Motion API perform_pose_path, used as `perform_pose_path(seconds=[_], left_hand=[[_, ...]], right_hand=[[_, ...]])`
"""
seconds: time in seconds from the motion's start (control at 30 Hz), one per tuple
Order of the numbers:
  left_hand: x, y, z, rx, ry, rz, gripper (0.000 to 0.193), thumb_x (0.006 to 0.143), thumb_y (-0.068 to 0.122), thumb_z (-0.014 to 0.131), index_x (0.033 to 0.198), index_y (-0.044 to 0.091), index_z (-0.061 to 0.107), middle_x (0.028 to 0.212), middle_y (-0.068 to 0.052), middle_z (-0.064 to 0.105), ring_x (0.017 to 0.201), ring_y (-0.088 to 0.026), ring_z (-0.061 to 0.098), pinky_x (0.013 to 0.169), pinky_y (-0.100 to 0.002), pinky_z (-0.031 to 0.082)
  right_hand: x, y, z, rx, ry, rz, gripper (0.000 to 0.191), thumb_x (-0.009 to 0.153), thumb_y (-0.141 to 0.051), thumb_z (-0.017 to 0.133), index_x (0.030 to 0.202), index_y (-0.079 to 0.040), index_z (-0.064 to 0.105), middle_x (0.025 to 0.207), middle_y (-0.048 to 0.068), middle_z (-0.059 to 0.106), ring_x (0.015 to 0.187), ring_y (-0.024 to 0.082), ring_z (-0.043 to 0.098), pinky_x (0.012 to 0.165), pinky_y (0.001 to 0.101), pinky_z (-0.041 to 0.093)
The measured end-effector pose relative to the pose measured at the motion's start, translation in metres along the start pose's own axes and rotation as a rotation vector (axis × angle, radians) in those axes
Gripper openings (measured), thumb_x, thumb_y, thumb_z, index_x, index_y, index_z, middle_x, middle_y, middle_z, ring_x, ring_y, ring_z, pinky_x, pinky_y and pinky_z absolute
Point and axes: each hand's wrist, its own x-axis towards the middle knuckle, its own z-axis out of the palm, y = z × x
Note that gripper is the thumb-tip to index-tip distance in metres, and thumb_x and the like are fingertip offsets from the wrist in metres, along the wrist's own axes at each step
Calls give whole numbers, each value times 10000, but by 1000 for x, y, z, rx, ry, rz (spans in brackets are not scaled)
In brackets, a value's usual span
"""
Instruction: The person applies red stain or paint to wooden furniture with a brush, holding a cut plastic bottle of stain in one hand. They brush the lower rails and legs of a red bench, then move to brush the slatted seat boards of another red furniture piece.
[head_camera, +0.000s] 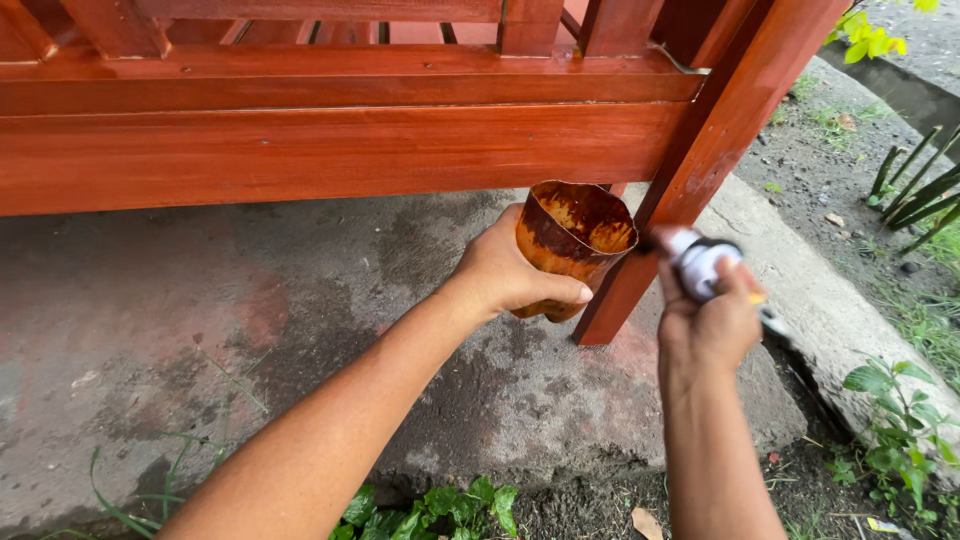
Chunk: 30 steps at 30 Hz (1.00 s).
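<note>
My left hand grips a cut-open plastic cup smeared inside with brown stain, held just in front of a red-brown wooden bench. My right hand is closed around a paintbrush with a white ferrule. The brush tip points toward the bench's slanted leg, close beside the cup. The bristles are blurred and mostly hidden behind the cup's edge. The bench wood looks glossy and freshly coated.
The bench stands on a stained concrete slab with a raised kerb at the right. Small green plants grow along the near edge, and more plants and gravel lie to the right.
</note>
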Motion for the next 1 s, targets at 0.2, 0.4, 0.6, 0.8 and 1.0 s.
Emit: perform_pose_path(seconds=[0.2, 0.4, 0.6, 0.8, 1.0], left_hand=[[-4, 7, 0, -27, -9, 32, 1010, 428, 307, 967, 1321, 83, 551, 1252, -67, 712, 1150, -196, 696, 1010, -341, 547], [-4, 1, -6, 2, 21, 9, 994, 423, 301, 962, 1305, 77, 563, 1235, -75, 722, 1133, -204, 705, 1004, -342, 551], [1, -7, -1, -11, -7, 13, 1005, 426, 297, 964, 1312, 80, 544, 1240, -77, 710, 1143, -212, 697, 1006, -358, 550], [2, -9, -3, -19, -5, -30, 989, 424, 279, 956, 1306, 82, 555, 1237, -73, 715, 1137, -213, 704, 996, -361, 559], [3, -10, 1, -82, 2, 24, 963, 437, 259, 961, 1293, 70, 561, 1218, -68, 724, 1116, -194, 707, 973, -347, 566]], right_hand=[[-3, -23, -4, 140, -222, -180, 203, 1051, -54, 572, 1189, -127, 443, 1327, 190, 570, 1177, 394, 678, 942, 599, 602], [-24, 55, -91, -150, 114, -131, 273, 966, 4, 571, 1135, -159, 432, 1270, 141, 556, 1096, 329, 689, 822, 513, 618], [-24, 86, -144, -457, 320, -132, 276, 910, -6, 668, 1079, -111, 477, 1093, 113, 626, 936, 270, 697, 770, 457, 640], [-32, 103, -129, -525, 305, -164, 239, 896, -20, 711, 1040, -111, 543, 1056, 85, 621, 916, 205, 671, 759, 343, 624], [-54, 118, -118, -536, 299, -8, 251, 891, -74, 717, 1047, -82, 520, 1070, 122, 612, 899, 261, 677, 698, 426, 641]])
